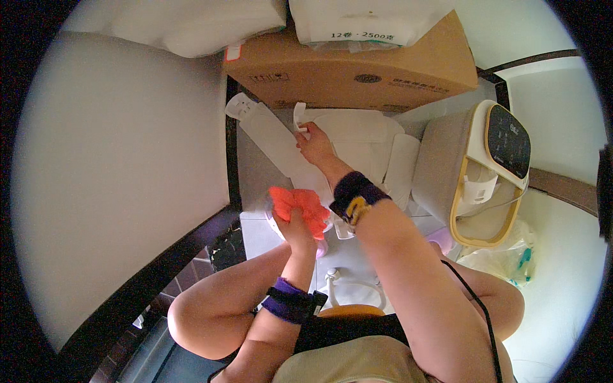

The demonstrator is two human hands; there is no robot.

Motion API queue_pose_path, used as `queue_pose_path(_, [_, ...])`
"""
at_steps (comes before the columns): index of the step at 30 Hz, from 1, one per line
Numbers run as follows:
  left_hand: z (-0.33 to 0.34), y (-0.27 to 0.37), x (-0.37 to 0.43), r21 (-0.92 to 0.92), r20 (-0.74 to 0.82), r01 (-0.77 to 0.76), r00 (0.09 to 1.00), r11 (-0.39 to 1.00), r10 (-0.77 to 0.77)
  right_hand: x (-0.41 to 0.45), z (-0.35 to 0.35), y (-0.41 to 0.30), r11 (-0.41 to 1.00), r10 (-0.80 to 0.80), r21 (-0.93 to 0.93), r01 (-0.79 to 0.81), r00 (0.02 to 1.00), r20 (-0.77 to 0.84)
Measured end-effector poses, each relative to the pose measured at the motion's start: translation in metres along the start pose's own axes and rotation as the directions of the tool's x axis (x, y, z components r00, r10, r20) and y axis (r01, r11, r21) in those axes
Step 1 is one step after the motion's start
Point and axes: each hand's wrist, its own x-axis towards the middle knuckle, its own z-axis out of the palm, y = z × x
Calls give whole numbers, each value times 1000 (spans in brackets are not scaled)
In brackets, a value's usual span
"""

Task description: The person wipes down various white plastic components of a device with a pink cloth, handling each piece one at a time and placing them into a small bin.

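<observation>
A crumpled orange-red cloth (302, 205) is bunched in my left hand (296, 229). It hangs over part of a white and pink object that I cannot make out. Farther forward, my right hand (317, 146) has its fingertips around a small upright white plastic tab (300, 116). Under and behind this hand lies a broad white plastic item (357, 127) with rounded edges. A long white plastic piece (270, 136) with a round slotted end slants along its left side. My right forearm hides part of the broad item.
A cardboard box (345, 81) stands at the back, with white packages (364, 21) on it. To the right is a white appliance (471, 143) with a black control panel and a cord. A clear plastic bag (507, 256) lies below it. White panels (129, 143) flank both sides.
</observation>
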Motion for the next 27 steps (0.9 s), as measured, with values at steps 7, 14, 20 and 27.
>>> queue_pose_path(7, [2, 11, -6, -51, 72, 120, 991, 992, -116, -83, -83, -12, 910, 143, 406, -81, 982, -124])
queue_pose_path(14, [53, 67, -63, 99, 138, 28, 990, 995, -41, -182, -180, -33, 321, 256, 946, 34, 959, -121])
queue_pose_path(20, [70, 125, -125, 110, 501, -354, 827, 929, 256, -250, -193, -53, -16, 146, 1000, -5, 989, 7])
queue_pose_path(27, [98, 180, -196, 269, 925, -962, 244, -48, 292, -316, -168, -52, 627, -117, 706, 329, 936, -332])
